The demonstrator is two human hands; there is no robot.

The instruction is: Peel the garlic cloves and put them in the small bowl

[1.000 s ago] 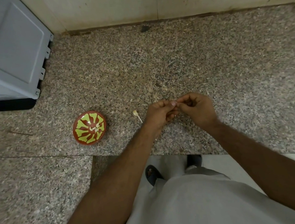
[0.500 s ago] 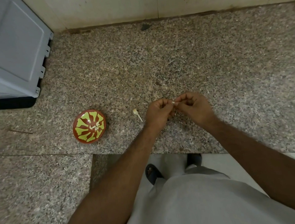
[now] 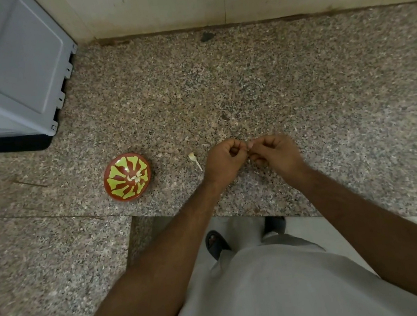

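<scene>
Both your hands pinch one garlic clove (image 3: 248,147) at frame centre
Left hand (image 3: 224,160) and right hand (image 3: 276,154) fingertips meet; garlic stem (image 3: 194,157) just left; small bowl (image 3: 127,176) with peeled cloves (image 3: 136,178) farther left on granite counter (image 3: 297,82)

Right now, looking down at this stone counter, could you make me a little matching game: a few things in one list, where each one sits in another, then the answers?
Things:
1. small bowl
2. garlic stem
3. grey appliance
4. left hand

Places:
A. far left corner of the counter
B. fingertip to fingertip with the right hand
C. lying between the bowl and the hands
D. left of the stem, peeled cloves inside

Pairs: 1-D, 2-C, 3-A, 4-B
</scene>
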